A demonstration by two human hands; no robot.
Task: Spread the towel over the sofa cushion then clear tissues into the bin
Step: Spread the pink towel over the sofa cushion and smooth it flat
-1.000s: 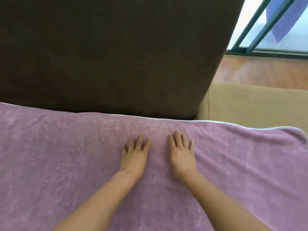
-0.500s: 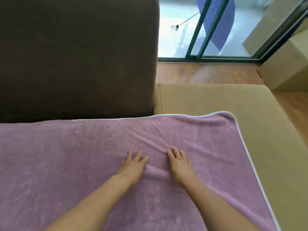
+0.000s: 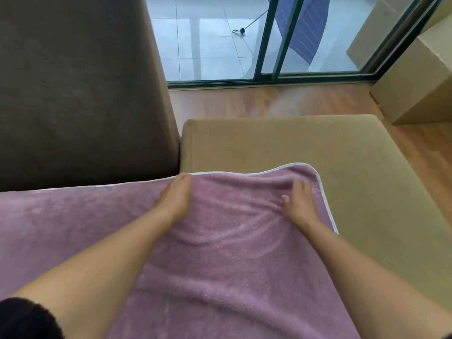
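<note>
Head view, pink towel point(image 3: 220, 265) lying over the tan sofa cushion point(image 3: 269, 143), its far right corner rumpled, left hand point(image 3: 176, 198) flat at the towel's far edge beside the brown back cushion point(image 3: 73, 94), fingers straight, gripping nothing, right hand point(image 3: 300, 205) spread, pressing the towel near that corner

Towel point(image 3: 220, 265) lies on seat cushion point(image 3: 293, 143), far edge against backrest point(image 3: 73, 94) at left. Left hand point(image 3: 175, 199) on that edge, right hand point(image 3: 299, 206) near towel's corner. Boxes point(image 3: 415, 81) far right; glass door point(image 3: 269, 45) behind.
</note>
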